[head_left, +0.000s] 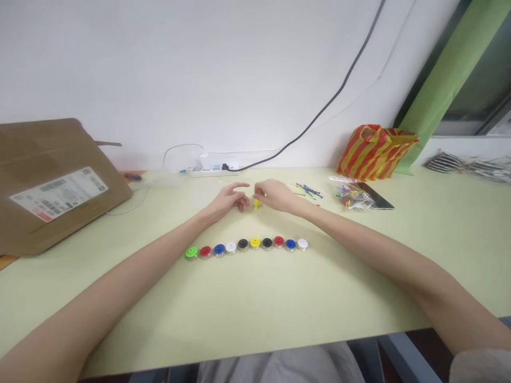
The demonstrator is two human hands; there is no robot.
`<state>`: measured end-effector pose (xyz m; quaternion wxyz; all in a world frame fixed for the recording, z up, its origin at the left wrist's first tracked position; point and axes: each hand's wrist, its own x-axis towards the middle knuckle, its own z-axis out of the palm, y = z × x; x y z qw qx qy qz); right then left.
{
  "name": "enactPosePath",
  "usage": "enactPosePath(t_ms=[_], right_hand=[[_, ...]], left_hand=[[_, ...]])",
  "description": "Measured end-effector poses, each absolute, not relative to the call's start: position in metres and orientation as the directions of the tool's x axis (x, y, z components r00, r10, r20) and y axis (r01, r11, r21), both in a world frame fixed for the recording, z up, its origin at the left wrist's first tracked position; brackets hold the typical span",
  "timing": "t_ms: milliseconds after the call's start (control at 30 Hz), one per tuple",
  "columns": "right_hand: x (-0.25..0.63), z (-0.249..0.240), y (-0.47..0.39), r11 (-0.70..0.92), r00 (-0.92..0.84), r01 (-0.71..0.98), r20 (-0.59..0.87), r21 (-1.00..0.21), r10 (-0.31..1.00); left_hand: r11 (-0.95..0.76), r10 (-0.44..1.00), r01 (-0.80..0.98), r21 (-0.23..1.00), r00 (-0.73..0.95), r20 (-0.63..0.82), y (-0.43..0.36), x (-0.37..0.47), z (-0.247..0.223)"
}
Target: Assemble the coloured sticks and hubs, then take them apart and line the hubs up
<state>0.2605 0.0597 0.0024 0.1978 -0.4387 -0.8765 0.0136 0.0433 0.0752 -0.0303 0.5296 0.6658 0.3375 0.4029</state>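
My right hand [274,194] is closed in a pinch just above the table, with a small yellow plastic piece [256,204] at its fingertips. The piece's exact shape is too small to make out. Close by on the left, my left hand [230,200] has its index finger stretched out and the other fingers loosely bent, holding nothing I can see. Between my forearms, nearer to me, runs a row of several small round clear pieces with coloured tops, among them a green one [192,252], a yellow one [255,243] and a white one [302,244].
Thin coloured plastic sticks [310,191] lie right of my right hand. Beyond them are a clear bag of coloured pieces [353,198], a dark flat device [379,198] and a striped bag [375,154]. A cardboard box [51,186] stands left; a power strip [213,171] sits by the wall.
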Motion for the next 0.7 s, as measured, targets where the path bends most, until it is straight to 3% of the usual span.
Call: enactPosePath(t_ms=[233,700], right_hand=[[0.257,-0.011,0.06,0.688,-0.644,0.718,0.273,-0.107,0.715],[0.27,-0.016,0.075,0.607,-0.543,0.764,0.289,-0.221,0.789]], left_hand=[[-0.198,0.879,0.011,0.98,0.445,0.172,0.075,0.044,-0.03],[-0.22,0.866,0.032,0.975,0.467,0.18,0.083,0.043,-0.037]])
